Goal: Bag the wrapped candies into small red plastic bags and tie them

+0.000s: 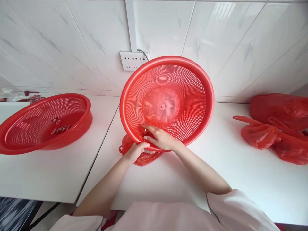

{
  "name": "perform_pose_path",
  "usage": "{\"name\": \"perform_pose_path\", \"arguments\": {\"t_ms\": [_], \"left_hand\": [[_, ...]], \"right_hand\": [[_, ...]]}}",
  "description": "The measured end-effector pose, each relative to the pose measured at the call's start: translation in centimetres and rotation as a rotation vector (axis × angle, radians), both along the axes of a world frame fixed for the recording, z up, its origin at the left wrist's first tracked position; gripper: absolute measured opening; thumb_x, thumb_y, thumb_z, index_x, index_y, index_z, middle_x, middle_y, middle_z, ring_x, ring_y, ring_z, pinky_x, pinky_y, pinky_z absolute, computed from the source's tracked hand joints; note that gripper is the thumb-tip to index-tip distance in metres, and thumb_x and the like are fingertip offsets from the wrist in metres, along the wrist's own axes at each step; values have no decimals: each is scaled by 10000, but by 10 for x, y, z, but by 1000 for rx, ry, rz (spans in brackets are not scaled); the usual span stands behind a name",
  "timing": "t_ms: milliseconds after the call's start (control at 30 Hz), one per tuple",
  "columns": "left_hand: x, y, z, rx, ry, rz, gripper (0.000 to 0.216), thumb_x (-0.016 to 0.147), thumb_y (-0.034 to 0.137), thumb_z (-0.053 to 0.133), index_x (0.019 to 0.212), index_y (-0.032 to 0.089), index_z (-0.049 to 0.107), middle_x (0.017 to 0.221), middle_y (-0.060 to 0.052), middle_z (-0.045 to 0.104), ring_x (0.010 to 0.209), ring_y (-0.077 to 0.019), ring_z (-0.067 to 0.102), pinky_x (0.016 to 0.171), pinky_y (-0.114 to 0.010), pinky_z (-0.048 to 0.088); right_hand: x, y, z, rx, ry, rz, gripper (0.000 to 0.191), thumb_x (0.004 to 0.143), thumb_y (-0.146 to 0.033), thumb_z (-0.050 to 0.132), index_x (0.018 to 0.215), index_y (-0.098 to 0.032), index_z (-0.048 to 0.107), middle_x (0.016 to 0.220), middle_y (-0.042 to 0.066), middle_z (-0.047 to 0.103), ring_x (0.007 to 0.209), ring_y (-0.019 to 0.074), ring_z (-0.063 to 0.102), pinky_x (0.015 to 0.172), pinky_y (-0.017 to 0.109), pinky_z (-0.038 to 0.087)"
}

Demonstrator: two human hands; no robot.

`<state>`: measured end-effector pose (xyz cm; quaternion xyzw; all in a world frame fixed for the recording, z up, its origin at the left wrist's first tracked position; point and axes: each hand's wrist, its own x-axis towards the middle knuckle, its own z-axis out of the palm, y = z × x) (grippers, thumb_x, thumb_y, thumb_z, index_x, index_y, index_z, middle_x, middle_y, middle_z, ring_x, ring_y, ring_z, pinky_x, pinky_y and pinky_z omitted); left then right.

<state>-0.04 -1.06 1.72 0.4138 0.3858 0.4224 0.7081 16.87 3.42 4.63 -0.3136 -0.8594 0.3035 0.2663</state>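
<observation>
A round red mesh basket [161, 106] is tilted up toward me in the middle of the table. My left hand [138, 151] grips its near rim, thumb on top and the other fingers mostly hidden beneath. Inside the basket, low on the near-left wall, my right hand [158, 137] has its fingers bent around small red items [143, 130], too covered to name. Under the tilted rim lies a red plastic bag [145, 158], its mouth hidden by the basket and my left hand.
At the left, a second red mesh basket [88, 120] holds a few small wrapped pieces [60, 129]. Several filled red plastic bags [261, 136] lie at the right. A power socket [131, 61] is on the tiled wall behind. A seam divides the white tabletop [192, 179].
</observation>
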Motion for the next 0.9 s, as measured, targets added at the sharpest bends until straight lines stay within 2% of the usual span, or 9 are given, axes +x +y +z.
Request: {"name": "perform_pose_path", "arguments": {"t_ms": [100,167,233,300,433,500,633,800,900], "left_hand": [[-2,4,-1,-19,-73,26,379,784,182,613,1163,199,613,1062,-85,706,1056,-305,649,825,-450,578],[-4,6,-1,-26,-93,47,395,781,185,615,1176,198,609,1062,-82,709,1031,-293,662,831,-451,579],[-6,8,-1,-33,-97,69,423,766,180,624,1190,189,608,1049,-83,715,995,-288,678,828,-449,584],[-8,9,0,-39,-94,89,439,752,174,629,1190,167,611,1030,-90,722,960,-291,690,810,-445,592],[-15,13,2,-4,-75,155,402,744,171,628,1144,131,633,1019,-110,724,959,-308,690,767,-424,605],[-18,16,3,10,-72,195,370,737,167,630,1105,125,645,1029,-118,722,992,-314,679,758,-410,606],[-28,22,4,4,-97,230,316,736,170,617,1047,121,654,1049,-124,718,1024,-310,666,772,-401,602],[-40,30,6,20,-139,307,215,738,173,602,936,127,669,997,-102,725,993,-272,673,817,-406,591],[-46,33,7,4,-158,358,94,731,179,605,778,121,662,891,-93,728,942,-251,680,784,-364,598]], "right_hand": [[-1,2,1,8,46,3,326,949,-265,466,1241,-206,598,1146,71,670,1017,180,639,888,317,505],[-1,4,0,-16,69,-77,285,907,-256,539,1160,-200,659,1037,53,704,927,175,655,853,307,510],[0,7,-1,-104,138,-157,302,864,-309,609,1134,-195,682,959,37,719,865,177,660,833,316,517],[1,9,-1,-277,302,-157,353,850,-395,620,1126,-186,690,953,36,725,872,185,666,840,333,524],[7,13,2,-722,667,-22,415,834,-457,636,1122,-164,690,1035,80,726,968,219,679,897,380,526],[8,13,5,-837,745,-11,421,797,-447,686,1112,-167,695,1041,92,728,982,229,684,911,395,527],[9,11,10,-860,787,-34,404,766,-441,723,1060,-164,703,1045,93,729,955,226,697,871,370,555],[12,13,14,-934,826,-122,360,822,-432,666,1079,-181,638,1095,87,708,871,197,714,640,281,618],[16,14,15,-919,819,-64,382,816,-393,688,1137,-205,601,1112,70,700,914,183,708,747,296,619]]}}
